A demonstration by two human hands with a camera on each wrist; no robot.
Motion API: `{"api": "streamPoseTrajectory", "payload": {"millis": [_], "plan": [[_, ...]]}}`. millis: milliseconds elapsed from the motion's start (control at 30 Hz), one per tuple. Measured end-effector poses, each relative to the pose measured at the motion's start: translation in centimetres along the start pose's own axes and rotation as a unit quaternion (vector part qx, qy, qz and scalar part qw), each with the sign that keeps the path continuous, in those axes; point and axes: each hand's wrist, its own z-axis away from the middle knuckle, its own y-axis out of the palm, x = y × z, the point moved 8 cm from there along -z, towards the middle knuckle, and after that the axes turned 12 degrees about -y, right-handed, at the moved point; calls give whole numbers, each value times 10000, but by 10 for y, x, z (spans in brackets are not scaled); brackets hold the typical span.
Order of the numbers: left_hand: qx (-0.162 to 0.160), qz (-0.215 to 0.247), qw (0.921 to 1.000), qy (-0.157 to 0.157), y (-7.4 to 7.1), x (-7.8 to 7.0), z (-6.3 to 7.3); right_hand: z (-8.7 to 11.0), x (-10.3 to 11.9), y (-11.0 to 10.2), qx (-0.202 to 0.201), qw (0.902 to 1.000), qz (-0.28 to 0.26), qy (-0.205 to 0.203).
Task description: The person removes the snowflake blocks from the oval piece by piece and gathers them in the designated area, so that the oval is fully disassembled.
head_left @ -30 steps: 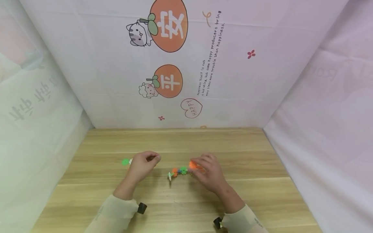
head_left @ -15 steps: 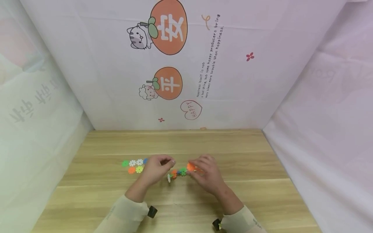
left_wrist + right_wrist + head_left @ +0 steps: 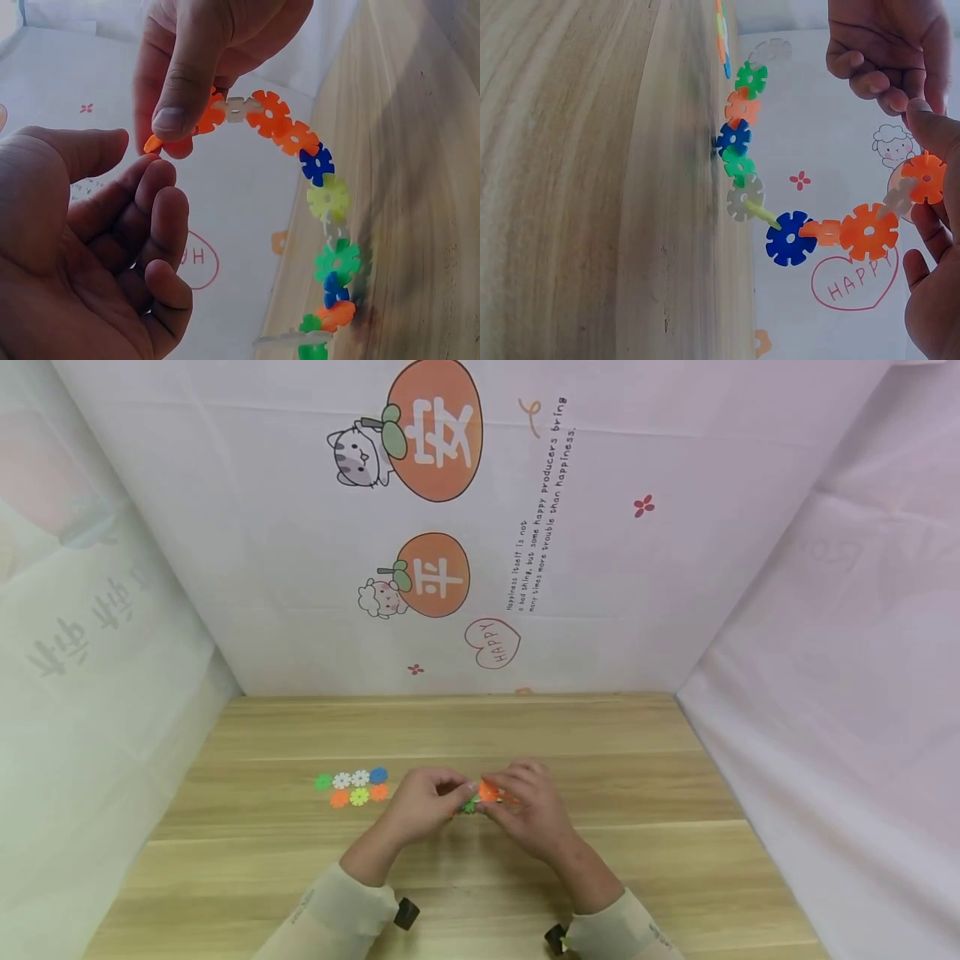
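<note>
A curved chain of flower-shaped snowflake discs (image 3: 328, 199), slotted edge to edge in orange, blue, green, yellow and white, arcs up off the table. My right hand (image 3: 536, 806) pinches its upper end, thumb and fingers on the orange discs (image 3: 925, 178). A small orange edge (image 3: 152, 143) pokes out past the right thumb in the left wrist view. Right beside it is my left hand (image 3: 427, 810), fingertips at that edge, thumb spread away and fingers loosely bent with nothing between them. In the head view the hands cover most of the chain.
On the wooden table (image 3: 360, 727), left of the hands, several loose snowflake discs (image 3: 360, 796) lie flat in two rows. A printed white cloth wall (image 3: 585, 635) stands behind the table, with further cloth at both sides.
My left hand has moved right, from near the loose discs to the chain's held end, uncovering the discs. My right hand stays almost in place, still pinching the chain.
</note>
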Motion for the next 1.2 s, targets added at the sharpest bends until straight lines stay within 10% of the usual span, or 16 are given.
{"api": "streamPoseTrajectory", "payload": {"millis": [1200], "plan": [[-148, 320, 9991, -241, -3, 7, -6, 3, -4, -5, -306, 9993, 18, -190]]}}
